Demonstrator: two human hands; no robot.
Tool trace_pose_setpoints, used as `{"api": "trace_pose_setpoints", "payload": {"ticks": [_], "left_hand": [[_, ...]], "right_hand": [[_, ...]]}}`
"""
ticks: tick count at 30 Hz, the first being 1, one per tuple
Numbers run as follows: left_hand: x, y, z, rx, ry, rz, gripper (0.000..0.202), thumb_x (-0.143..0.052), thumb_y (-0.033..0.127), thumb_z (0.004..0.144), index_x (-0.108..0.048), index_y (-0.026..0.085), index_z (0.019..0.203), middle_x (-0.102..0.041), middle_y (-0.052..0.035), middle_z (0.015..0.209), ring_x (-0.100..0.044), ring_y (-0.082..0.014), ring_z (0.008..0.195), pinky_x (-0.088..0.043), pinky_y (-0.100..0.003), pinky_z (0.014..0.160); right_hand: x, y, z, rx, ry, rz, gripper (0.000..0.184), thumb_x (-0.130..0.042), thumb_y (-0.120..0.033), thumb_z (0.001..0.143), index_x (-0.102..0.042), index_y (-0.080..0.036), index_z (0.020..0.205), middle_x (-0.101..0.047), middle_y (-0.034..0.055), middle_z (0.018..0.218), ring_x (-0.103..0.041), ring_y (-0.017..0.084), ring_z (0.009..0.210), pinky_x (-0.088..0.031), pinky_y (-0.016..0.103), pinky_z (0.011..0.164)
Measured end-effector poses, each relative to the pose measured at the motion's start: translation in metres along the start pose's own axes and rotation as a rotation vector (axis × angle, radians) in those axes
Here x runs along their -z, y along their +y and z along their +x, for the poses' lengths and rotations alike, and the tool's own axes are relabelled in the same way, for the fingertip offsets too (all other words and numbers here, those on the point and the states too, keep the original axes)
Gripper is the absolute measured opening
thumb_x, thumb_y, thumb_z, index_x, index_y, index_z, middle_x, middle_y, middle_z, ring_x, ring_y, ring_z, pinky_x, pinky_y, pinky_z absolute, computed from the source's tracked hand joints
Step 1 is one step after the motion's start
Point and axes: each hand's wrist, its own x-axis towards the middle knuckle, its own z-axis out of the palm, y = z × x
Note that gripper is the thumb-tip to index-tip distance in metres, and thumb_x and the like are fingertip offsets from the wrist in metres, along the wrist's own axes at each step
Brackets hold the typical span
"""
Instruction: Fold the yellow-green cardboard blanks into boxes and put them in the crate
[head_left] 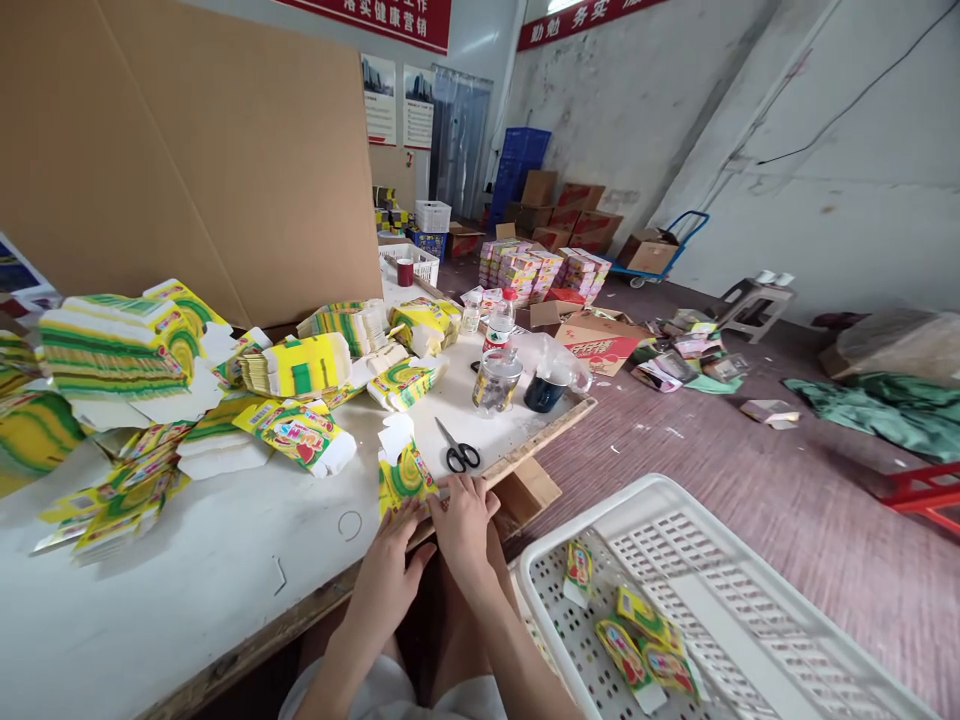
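A small yellow and green printed carton (405, 478) with white flaps stands raised at the table's front edge. My left hand (391, 555) has its fingers closed on the carton's lower left edge, the thumb lower down. At its lower right corner, my right hand (461, 525) grips with curled fingers; parts of both grips are hidden. Black-handled scissors (461, 457) lie just beyond my right hand. To the left of the carton rests another flattened printed carton (300, 435).
Stacks of flat cartons (116, 350) cover the table's left and back. A clear jar (496, 382), a dark mug (545, 392) and a bottle (499, 325) stand at the right. A white plastic basket (660, 490) beside the table holds several printed cartons (645, 640). A large cardboard sheet (187, 150) rises behind.
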Motion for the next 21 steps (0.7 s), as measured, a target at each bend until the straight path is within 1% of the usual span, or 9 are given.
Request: {"api": "trace_pose_setpoints", "payload": {"ticks": [1, 3, 6, 7, 10, 13, 16, 18, 21], "left_hand": [[0.002, 0.002, -0.001, 0.009, 0.020, -0.023, 0.043, -0.057, 0.018, 0.089, -0.062, 0.025, 0.131, -0.066, -0.0106, 0.138, -0.057, -0.0289, 0.134, -0.043, -0.051, 0.114], [0.007, 0.008, -0.002, 0.067, 0.142, -0.127, 0.044, -0.057, 0.029, 0.093, -0.057, 0.025, 0.137, -0.060, -0.0114, 0.145, -0.052, -0.0284, 0.138, -0.046, -0.045, 0.113], [0.019, 0.016, -0.001, 0.223, 0.335, -0.511, 0.054, -0.063, 0.048, 0.090, -0.056, 0.022, 0.137, -0.057, -0.0129, 0.148, -0.050, -0.0316, 0.139, -0.047, -0.043, 0.111], [0.023, 0.018, -0.001, 0.272, 0.324, -0.674, 0.054, -0.065, 0.051, 0.088, -0.060, 0.021, 0.133, -0.061, -0.0132, 0.144, -0.054, -0.0329, 0.135, -0.048, -0.044, 0.110], [0.029, 0.025, 0.001, 0.366, 0.116, -1.056, 0.048, -0.069, 0.054, 0.085, -0.072, 0.019, 0.116, -0.073, -0.0142, 0.125, -0.065, -0.0353, 0.122, -0.053, -0.046, 0.102], [0.027, 0.032, -0.001, 0.364, -0.056, -1.254, 0.046, -0.073, 0.053, 0.082, -0.075, 0.019, 0.112, -0.076, -0.0146, 0.121, -0.065, -0.0362, 0.121, -0.052, -0.046, 0.103], [0.024, 0.041, -0.004, 0.329, -0.158, -1.337, 0.046, -0.075, 0.051, 0.081, -0.076, 0.021, 0.115, -0.075, -0.0144, 0.121, -0.064, -0.0360, 0.121, -0.050, -0.046, 0.104], [0.024, 0.045, -0.006, 0.347, -0.181, -1.333, 0.043, -0.076, 0.048, 0.081, -0.077, 0.020, 0.114, -0.077, -0.0141, 0.118, -0.067, -0.0352, 0.117, -0.052, -0.045, 0.102], [0.026, 0.051, -0.007, 0.410, -0.186, -1.314, 0.041, -0.079, 0.046, 0.079, -0.079, 0.019, 0.110, -0.079, -0.0132, 0.109, -0.071, -0.0330, 0.108, -0.055, -0.042, 0.095]], "right_hand": [[0.002, 0.000, -0.001, -0.023, -0.008, 0.056, 0.014, -0.068, -0.034, 0.083, -0.068, -0.021, 0.077, -0.071, 0.0120, 0.087, -0.058, 0.036, 0.102, -0.037, 0.055, 0.092], [0.008, 0.000, -0.003, -0.073, -0.046, 0.193, 0.020, -0.066, -0.040, 0.085, -0.067, -0.021, 0.081, -0.071, 0.0097, 0.083, -0.061, 0.031, 0.092, -0.044, 0.049, 0.087], [0.020, 0.001, -0.014, -0.160, -0.143, 0.430, 0.032, -0.064, -0.051, 0.085, -0.065, -0.019, 0.091, -0.072, 0.0068, 0.078, -0.065, 0.024, 0.075, -0.051, 0.038, 0.074], [0.024, 0.002, -0.020, -0.193, -0.176, 0.499, 0.036, -0.066, -0.054, 0.084, -0.065, -0.019, 0.093, -0.072, 0.0063, 0.077, -0.066, 0.023, 0.072, -0.052, 0.036, 0.071], [0.033, 0.002, -0.040, -0.291, -0.248, 0.651, 0.040, -0.073, -0.055, 0.079, -0.065, -0.018, 0.093, -0.073, 0.0061, 0.078, -0.067, 0.021, 0.072, -0.053, 0.034, 0.071], [0.034, 0.002, -0.058, -0.373, -0.297, 0.749, 0.036, -0.075, -0.052, 0.079, -0.065, -0.019, 0.090, -0.074, 0.0058, 0.080, -0.067, 0.019, 0.071, -0.052, 0.032, 0.070], [0.035, 0.002, -0.068, -0.398, -0.342, 0.810, 0.031, -0.075, -0.047, 0.081, -0.065, -0.020, 0.089, -0.074, 0.0054, 0.080, -0.067, 0.020, 0.071, -0.053, 0.033, 0.070], [0.040, 0.000, -0.069, -0.271, -0.269, 0.660, 0.024, -0.073, -0.043, 0.083, -0.066, -0.021, 0.089, -0.074, 0.0062, 0.085, -0.067, 0.023, 0.077, -0.053, 0.036, 0.074], [0.055, -0.009, -0.063, 0.089, -0.053, 0.227, 0.015, -0.065, -0.031, 0.090, -0.068, -0.024, 0.103, -0.071, 0.0090, 0.112, -0.063, 0.028, 0.106, -0.047, 0.045, 0.093]]}}
